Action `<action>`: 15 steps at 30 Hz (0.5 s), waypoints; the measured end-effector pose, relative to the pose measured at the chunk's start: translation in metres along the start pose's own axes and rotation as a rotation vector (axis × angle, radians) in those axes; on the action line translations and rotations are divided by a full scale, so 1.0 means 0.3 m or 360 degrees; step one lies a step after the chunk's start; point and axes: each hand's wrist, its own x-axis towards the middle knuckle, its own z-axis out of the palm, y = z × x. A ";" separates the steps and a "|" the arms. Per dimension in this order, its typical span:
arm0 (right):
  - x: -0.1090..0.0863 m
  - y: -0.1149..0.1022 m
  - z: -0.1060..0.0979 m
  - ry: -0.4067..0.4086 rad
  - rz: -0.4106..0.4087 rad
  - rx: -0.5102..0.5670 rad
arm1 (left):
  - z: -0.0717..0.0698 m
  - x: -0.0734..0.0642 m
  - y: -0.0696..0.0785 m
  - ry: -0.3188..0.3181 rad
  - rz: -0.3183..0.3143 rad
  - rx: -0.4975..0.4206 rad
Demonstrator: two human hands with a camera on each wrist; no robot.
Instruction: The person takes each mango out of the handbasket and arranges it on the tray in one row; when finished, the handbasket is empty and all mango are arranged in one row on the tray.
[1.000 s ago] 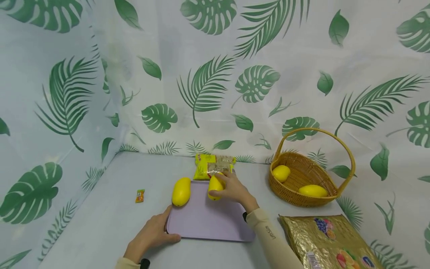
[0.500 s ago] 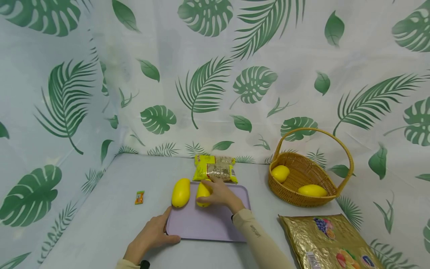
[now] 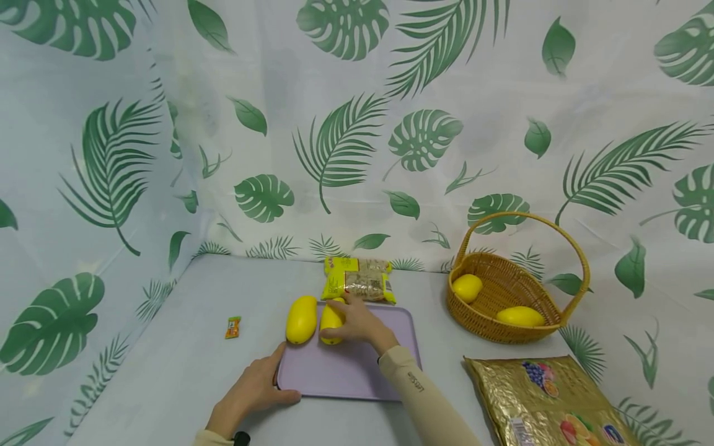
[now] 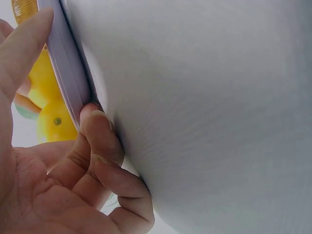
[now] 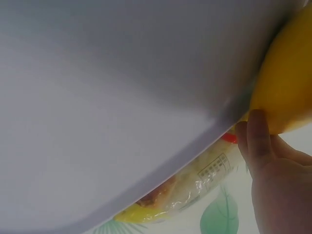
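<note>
A lilac tray lies on the table. My left hand grips its near left corner, the thumb along the front edge; in the left wrist view the fingers curl at the tray's rim. One yellow mango lies at the tray's far left corner. Just right of it, my right hand holds a second mango on the tray, thumb at its near end and fingers at its far end. In the right wrist view the fingers press against that mango, partly out of frame.
Behind the tray lies a yellow snack bag. To the right stands a wicker basket with a tall handle and two mangoes. A gold fruit-printed package lies near the front right, a small orange-green wrapped candy at left.
My right hand has moved left across the tray with the mango, bringing it close beside the other one. My left hand has stayed at the tray's corner.
</note>
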 end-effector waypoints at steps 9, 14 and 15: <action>-0.003 -0.008 -0.001 0.0013 -0.0009 -0.0001 | -0.002 -0.005 0.003 0.0008 0.0020 0.0001; -0.017 0.007 -0.018 0.0078 -0.0011 0.0003 | -0.003 -0.005 0.001 0.0019 0.0030 0.0005; -0.021 0.015 -0.024 0.0088 -0.0008 0.0007 | -0.003 -0.005 0.001 0.0020 0.0029 0.0004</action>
